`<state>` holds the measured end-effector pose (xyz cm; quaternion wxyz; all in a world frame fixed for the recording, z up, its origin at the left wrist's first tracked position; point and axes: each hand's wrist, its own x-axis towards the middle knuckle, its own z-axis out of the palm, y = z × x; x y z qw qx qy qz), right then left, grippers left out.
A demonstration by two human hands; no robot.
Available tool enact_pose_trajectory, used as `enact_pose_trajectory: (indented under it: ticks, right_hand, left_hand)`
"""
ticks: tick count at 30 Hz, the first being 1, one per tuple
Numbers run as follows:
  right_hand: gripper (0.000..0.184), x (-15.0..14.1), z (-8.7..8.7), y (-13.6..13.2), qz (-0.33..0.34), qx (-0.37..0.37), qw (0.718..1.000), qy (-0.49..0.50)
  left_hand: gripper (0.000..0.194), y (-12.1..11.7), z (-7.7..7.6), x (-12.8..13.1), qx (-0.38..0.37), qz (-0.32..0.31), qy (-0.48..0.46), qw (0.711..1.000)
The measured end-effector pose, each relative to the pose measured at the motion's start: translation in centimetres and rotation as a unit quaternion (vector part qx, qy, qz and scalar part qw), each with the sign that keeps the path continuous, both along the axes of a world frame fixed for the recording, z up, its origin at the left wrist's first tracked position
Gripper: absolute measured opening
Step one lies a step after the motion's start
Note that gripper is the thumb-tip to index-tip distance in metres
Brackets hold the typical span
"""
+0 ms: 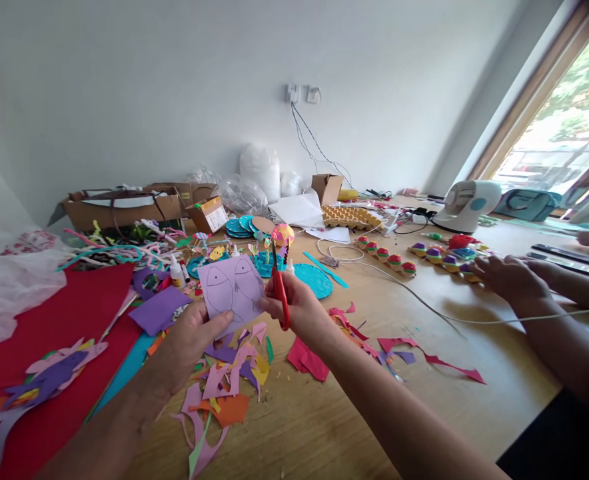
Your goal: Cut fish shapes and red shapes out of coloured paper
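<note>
My left hand [189, 343] pinches the lower edge of a light purple sheet [231, 287] with pencil outlines of fish shapes drawn on it, held upright above the table. My right hand [299, 308] is closed round the red handles of a pair of scissors [278, 283], blades pointing up beside the sheet's right edge. Below both hands lies a heap of coloured paper offcuts [229, 383] on the wooden table [324, 420].
A red sheet [59, 320] with a layered paper fish [49, 377] lies at left. Pipe cleaners, glue bottles, teal discs and cardboard boxes [119, 207] crowd the back. Another person's hands [509, 277] work at painted egg-carton pieces [389, 257] at right, near a white cable and a small fan [467, 203].
</note>
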<state>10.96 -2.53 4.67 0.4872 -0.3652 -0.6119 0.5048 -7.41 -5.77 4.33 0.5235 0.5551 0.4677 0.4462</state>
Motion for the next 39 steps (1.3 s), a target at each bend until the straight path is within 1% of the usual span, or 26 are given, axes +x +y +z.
enact_pose_trajectory:
  ticks: [2, 4, 8, 11, 13, 15, 17, 19, 22, 26, 31, 36, 39]
  right_hand:
    - [0.033, -0.2, -0.2, -0.2, 0.002, -0.006, 1.0, 0.007]
    - [0.031, -0.4, -0.3, -0.5, -0.011, -0.007, 1.0, 0.015]
    - [0.027, -0.7, -0.4, -0.9, -0.055, 0.008, 0.998, 0.03]
    - [0.027, -0.8, -0.5, -1.4, -0.06, 0.006, 0.997, 0.04]
    - [0.025, -0.8, -0.7, -1.8, -0.051, -0.005, 0.998, 0.027]
    - [0.023, -0.8, -0.9, -2.2, -0.024, -0.019, 1.0, -0.001]
    - [0.024, -0.9, -1.3, -2.6, -0.002, -0.02, 0.999, -0.043]
    - [0.026, -1.1, -1.5, -2.9, 0.018, -0.019, 0.996, -0.088]
    - [0.028, -1.5, -1.6, -3.5, 0.061, -0.015, 0.987, -0.15]
    - [0.03, -1.8, -1.2, -4.2, 0.086, 0.002, 0.974, -0.21]
    - [0.029, -1.7, -0.7, -4.5, 0.094, 0.002, 0.971, -0.222]
    - [0.027, -1.7, -0.6, -4.5, 0.086, 0.022, 0.97, -0.228]
    - [0.028, -1.6, -0.6, -4.5, 0.079, 0.028, 0.967, -0.241]
  left_hand:
    - [0.023, -0.1, 0.1, -0.1, 0.0, 0.01, 0.015, 1.0]
    - [0.026, -0.1, 0.1, -0.1, 0.001, 0.022, 0.032, 0.999]
    - [0.028, 0.2, -0.6, -0.3, 0.018, 0.031, 0.039, 0.999]
    - [0.026, 0.4, -0.8, -0.6, 0.022, 0.037, 0.031, 0.999]
    - [0.023, 0.3, -0.2, -0.8, 0.032, 0.055, 0.005, 0.998]
    - [0.021, 0.1, 0.8, -1.1, 0.046, 0.085, -0.032, 0.995]
    - [0.02, -0.1, 1.9, -1.5, 0.059, 0.116, -0.073, 0.989]
    - [0.019, -0.2, 2.7, -1.8, 0.073, 0.132, -0.103, 0.983]
    - [0.018, -0.4, 3.1, -2.1, 0.083, 0.129, -0.118, 0.981]
    - [0.018, -0.5, 2.8, -2.0, 0.074, 0.117, -0.1, 0.985]
    - [0.021, -0.7, 2.6, -1.3, 0.045, 0.104, -0.092, 0.989]
    - [0.017, -1.0, 2.4, -0.9, 0.032, 0.076, -0.089, 0.993]
    - [0.015, -1.0, 2.5, -0.9, 0.028, 0.073, -0.087, 0.993]
